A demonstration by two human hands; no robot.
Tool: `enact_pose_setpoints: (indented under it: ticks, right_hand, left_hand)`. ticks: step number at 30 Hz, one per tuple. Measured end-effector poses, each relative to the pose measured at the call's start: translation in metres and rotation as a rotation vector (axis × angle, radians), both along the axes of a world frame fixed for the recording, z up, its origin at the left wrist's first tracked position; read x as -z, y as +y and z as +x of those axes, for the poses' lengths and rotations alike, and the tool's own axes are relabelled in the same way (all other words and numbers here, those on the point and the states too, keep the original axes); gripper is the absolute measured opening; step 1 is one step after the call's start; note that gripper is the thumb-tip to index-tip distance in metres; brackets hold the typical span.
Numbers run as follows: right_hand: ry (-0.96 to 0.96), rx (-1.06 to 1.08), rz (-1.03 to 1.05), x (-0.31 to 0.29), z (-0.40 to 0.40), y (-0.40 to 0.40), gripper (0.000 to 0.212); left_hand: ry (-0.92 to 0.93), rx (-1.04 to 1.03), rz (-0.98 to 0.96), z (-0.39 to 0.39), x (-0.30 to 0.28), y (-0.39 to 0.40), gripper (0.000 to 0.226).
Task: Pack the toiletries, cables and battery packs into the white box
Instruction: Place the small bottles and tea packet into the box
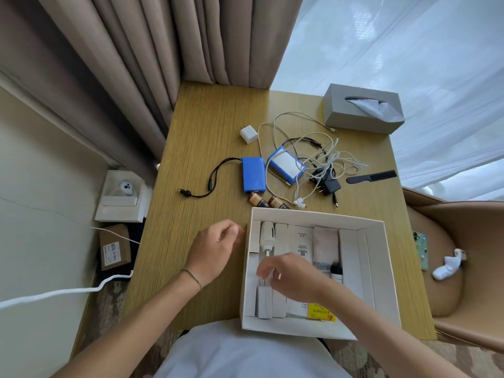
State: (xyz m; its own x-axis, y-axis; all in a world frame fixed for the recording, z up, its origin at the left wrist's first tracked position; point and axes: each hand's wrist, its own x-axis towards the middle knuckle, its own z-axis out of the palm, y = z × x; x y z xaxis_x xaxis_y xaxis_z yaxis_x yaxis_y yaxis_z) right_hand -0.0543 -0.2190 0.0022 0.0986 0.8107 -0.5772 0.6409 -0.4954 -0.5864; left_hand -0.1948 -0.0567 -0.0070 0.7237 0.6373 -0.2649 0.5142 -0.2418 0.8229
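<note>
The white box (380,268) stands at the table's near edge, holding several white cartons, a white tube, a pink pouch and a yellow packet (321,313). My right hand (289,274) hovers inside the box over its left side, fingers loosely curled, holding nothing visible. Just left of the box wall, my left hand (215,249) rests on the table with relaxed, curled fingers. Behind the box lie two blue battery packs (253,174) (286,165), tangled white cables (321,151), a black adapter (328,184), a white charger cube (248,134) and two brown bottles (256,199) (276,202).
A grey tissue box (362,109) sits at the far right of the wooden table (204,148), with a black comb (371,176) nearer. Curtains hang behind. A tan chair (463,241) with a phone and white sock stands right. Boxes lie on the floor left.
</note>
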Motion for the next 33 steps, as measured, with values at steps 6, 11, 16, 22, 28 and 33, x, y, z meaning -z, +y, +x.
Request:
enact_pose_setpoints:
  ticks: [6,11,16,22,28,33]
  right_hand:
    - [0.144,0.346,0.194,-0.058,0.041,0.021,0.025]
    - [-0.032,0.750,0.366,-0.070,0.078,0.043,0.019]
    - [-0.031,0.819,0.258,-0.054,0.105,0.057,0.017]
    - [-0.092,0.751,0.164,-0.039,0.116,0.064,0.020]
    - [-0.128,0.664,0.096,-0.029,0.121,0.071,0.023]
    - [-0.245,0.520,0.025,-0.016,0.127,0.081,0.018]
  left_hand:
    - [0.093,0.164,0.324,0.055,0.000,0.044,0.020]
    - [0.201,0.386,0.514,0.118,0.000,0.075,0.029]
    - [0.371,0.674,0.601,0.149,0.014,0.078,0.034]
    - [0.500,0.936,0.804,0.153,0.037,0.075,0.026]
    - [0.510,0.944,0.940,0.150,0.058,0.071,0.018]
    - [0.391,0.645,0.714,0.142,0.058,0.075,0.022]
